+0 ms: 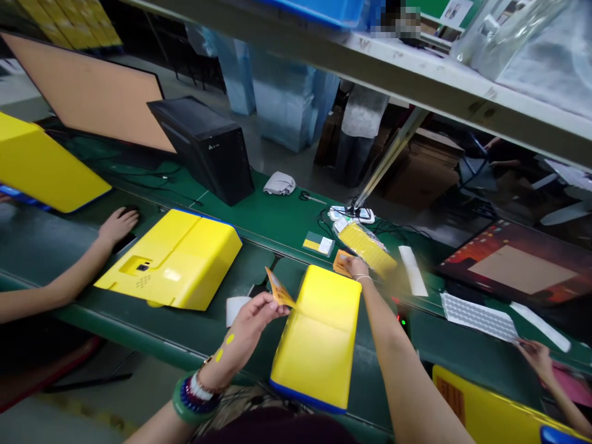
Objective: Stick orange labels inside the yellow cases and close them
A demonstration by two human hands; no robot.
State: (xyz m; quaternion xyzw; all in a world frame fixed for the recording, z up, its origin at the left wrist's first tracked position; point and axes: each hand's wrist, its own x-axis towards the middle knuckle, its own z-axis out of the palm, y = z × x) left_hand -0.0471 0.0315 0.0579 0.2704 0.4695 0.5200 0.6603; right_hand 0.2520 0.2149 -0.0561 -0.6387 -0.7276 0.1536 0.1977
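Observation:
My left hand [254, 320] pinches an orange printed label [279, 288] by its lower edge, just left of the upper part of a yellow housing [324, 333]. Two small yellow dots stick to the back of this hand near the wrist. Directly before me lies that housing, smooth-topped, with a blue rim along its near end. Beyond its far right corner, my right hand [357, 266] has its fingers closed at the edge of another orange label [341, 262]. Whether that label is a single piece or a stack I cannot tell.
Left stands another yellow housing [171, 265], beside a co-worker's hand [119, 225] on a mouse. Behind are a computer tower [208, 148], scissors [312, 197], a small box [318, 243] and a bagged yellow sheet [365, 246]. A second co-worker's hand [534, 357] holds a sticker sheet [478, 316].

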